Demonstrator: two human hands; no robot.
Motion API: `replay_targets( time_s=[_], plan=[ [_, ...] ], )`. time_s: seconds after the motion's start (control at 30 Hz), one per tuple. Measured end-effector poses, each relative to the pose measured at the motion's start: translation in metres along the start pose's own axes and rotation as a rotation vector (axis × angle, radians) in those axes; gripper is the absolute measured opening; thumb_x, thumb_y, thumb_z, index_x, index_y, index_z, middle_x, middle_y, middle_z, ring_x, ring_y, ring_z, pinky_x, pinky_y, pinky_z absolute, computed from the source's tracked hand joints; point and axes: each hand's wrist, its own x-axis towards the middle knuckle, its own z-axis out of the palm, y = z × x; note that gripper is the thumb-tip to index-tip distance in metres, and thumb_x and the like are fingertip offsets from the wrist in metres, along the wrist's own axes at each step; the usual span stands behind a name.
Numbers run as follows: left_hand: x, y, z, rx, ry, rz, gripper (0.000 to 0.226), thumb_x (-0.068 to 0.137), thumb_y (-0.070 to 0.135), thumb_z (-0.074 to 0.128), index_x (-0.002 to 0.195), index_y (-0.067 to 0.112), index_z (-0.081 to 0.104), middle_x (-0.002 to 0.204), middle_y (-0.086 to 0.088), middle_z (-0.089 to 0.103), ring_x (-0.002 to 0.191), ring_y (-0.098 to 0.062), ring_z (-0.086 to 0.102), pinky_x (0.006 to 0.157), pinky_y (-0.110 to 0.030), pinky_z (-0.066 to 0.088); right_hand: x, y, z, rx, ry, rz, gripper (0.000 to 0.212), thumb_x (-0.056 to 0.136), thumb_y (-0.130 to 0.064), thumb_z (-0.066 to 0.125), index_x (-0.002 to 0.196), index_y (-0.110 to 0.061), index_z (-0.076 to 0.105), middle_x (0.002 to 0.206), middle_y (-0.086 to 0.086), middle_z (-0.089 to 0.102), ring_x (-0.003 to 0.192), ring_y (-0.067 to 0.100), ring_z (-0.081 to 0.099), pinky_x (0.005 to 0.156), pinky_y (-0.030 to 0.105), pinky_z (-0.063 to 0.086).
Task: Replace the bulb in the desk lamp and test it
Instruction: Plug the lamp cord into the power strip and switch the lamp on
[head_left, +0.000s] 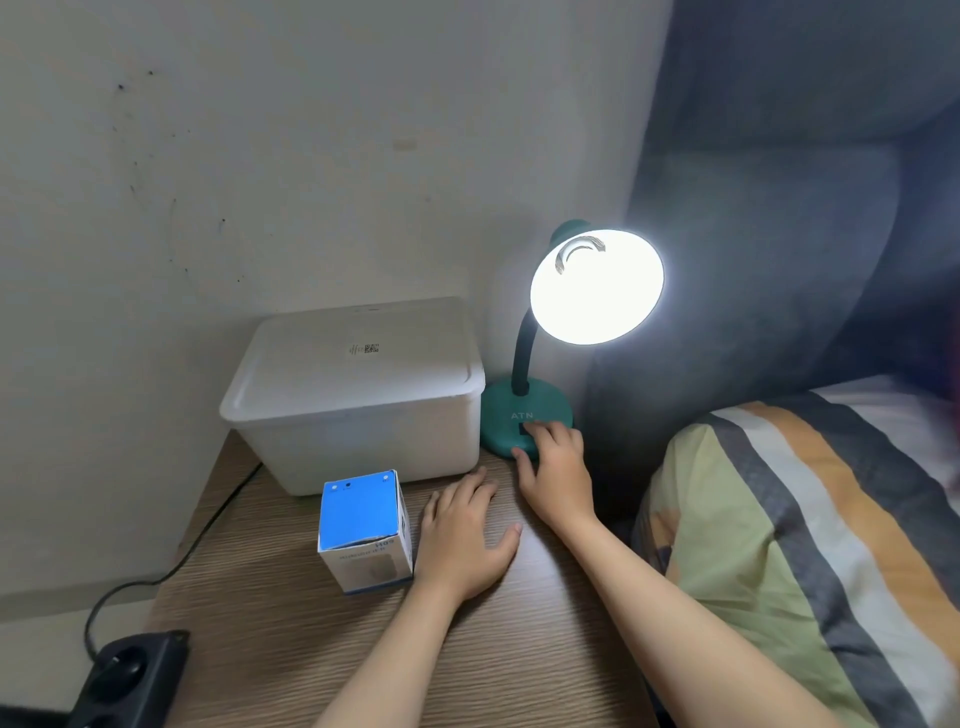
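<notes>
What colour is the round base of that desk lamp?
The lamp base is teal green, with a darker neck rising from it; the head view shows it plainly.

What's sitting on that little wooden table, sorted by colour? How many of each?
White: 1, the lidded storage box
Teal: 1, the desk lamp, lit
Blue and white: 1, the bulb carton
Total: 3, not counting the two hands.
</notes>
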Motion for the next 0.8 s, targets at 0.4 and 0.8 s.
replay_targets(
  time_s=[0.4,0.8],
  plan=[
    [0.0002,-0.0005,0.0013,0.007,0.008,0.002,0.061,0.081,0.057,0.045,0.135,0.030,0.038,0.151,0.011,0.028,0.137,-0.012,0.024,0.115,-0.039,0.016,0.0011,0.0007,0.0005,-0.010,0.007,-0.001,0.038,0.085,-0.024,0.061,0.120,-0.009,0.058,0.114,0.008,0.057,0.114,0.026,0.043,0.071,0.038,0.053],
    [0.0005,-0.0005,0.0013,0.006,0.012,0.003,0.060,0.081,0.056,0.046,0.135,0.030,0.038,0.151,0.011,0.028,0.137,-0.012,0.023,0.115,-0.038,0.014,0.0019,-0.0011,-0.0007,-0.033,-0.004,0.010,0.038,0.084,-0.027,0.060,0.119,-0.013,0.057,0.115,0.006,0.056,0.113,0.023,0.042,0.067,0.037,0.054]
  ],
)
